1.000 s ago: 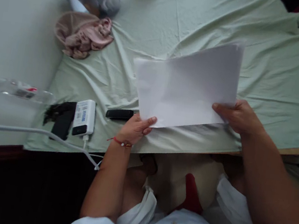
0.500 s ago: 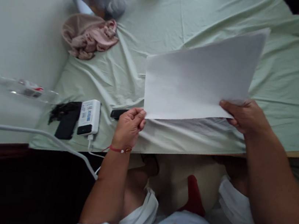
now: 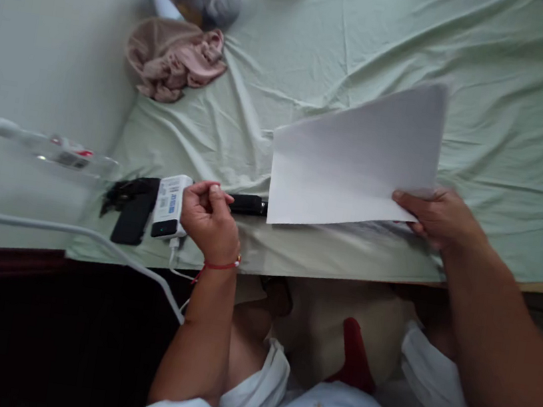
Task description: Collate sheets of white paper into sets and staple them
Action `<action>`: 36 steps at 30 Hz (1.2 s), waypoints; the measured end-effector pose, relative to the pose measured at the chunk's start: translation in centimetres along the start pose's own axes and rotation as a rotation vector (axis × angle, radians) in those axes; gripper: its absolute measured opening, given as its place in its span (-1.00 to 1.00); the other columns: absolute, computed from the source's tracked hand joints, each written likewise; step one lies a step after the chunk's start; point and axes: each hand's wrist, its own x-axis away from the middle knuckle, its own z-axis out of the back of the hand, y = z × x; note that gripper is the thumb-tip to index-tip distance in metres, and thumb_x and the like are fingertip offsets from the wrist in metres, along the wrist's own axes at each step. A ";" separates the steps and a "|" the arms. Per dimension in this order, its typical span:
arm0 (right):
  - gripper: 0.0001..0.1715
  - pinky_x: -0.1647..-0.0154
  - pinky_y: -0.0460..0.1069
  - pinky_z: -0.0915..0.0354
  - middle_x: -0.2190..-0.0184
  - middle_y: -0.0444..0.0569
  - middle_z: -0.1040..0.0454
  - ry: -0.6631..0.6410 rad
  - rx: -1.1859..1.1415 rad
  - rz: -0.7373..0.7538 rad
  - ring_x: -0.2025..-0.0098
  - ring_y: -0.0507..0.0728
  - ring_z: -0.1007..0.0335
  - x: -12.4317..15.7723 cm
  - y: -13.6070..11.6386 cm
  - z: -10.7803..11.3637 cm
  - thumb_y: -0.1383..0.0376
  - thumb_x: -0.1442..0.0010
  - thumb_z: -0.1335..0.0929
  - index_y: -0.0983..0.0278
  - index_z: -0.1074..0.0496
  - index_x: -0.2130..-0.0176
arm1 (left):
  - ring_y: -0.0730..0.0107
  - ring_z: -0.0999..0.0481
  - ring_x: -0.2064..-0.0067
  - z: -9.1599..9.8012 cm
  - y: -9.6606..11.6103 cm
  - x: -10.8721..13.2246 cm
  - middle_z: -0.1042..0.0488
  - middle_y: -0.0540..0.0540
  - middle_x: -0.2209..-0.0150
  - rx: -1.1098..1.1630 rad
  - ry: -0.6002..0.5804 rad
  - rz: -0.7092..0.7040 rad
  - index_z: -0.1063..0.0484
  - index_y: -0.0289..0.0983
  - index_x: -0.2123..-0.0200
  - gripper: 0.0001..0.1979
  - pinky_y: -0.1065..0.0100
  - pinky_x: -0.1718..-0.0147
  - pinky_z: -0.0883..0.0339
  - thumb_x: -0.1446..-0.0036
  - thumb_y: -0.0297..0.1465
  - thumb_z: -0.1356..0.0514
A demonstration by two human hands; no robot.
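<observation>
The right hand is gripping a white paper sheet at its near right corner, holding it tilted above the pale green bedsheet. The left hand, wearing a red wrist string, is hovering loosely curled and holding nothing, just beside a white power bank at its 9 o'clock. A slim black device is lying at the hand's 2 o'clock, partly under the sheet's corner. A black object is resting at 9 o'clock of the power bank. A pink cloth is lying at the left hand's 11 o'clock, well apart.
</observation>
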 end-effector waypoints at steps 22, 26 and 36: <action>-0.57 0.82 -0.15 0.04 0.64 -0.20 -0.30 -0.033 -0.063 0.031 0.69 -0.08 -0.04 0.4 0.7 -2.5 0.14 -0.07 -0.64 0.19 -0.43 0.54 | 0.01 -0.13 -0.60 -0.9 -3.5 -0.5 -0.43 -0.26 -0.45 -0.506 -0.413 0.059 -0.57 -0.23 -0.27 -0.55 -0.19 -0.58 0.19 -0.45 -0.32 -0.08; -0.52 0.83 -0.15 0.01 0.66 -0.21 -0.28 -0.025 -0.061 0.033 0.69 -0.07 -0.03 0.3 0.8 -2.5 0.10 -0.03 -0.66 0.18 -0.40 0.56 | -0.02 -0.10 -0.61 -0.8 -3.0 -0.2 -0.35 -0.28 -0.50 -0.570 -0.459 0.046 -0.51 -0.24 -0.33 -0.52 -0.26 -0.58 0.25 -0.45 -0.31 -0.08; -0.69 0.56 -0.10 -0.23 0.54 -0.15 -0.45 -0.023 -0.007 0.139 0.51 0.02 -0.24 0.7 0.6 -2.3 0.14 -0.04 -0.63 0.21 -0.56 0.50 | -0.16 -0.14 -0.59 -1.2 -0.9 0.9 -0.36 -0.39 -0.48 -0.651 -0.461 0.020 -0.49 -0.30 -0.31 -0.53 -0.43 -0.53 0.26 -0.47 -0.32 -0.04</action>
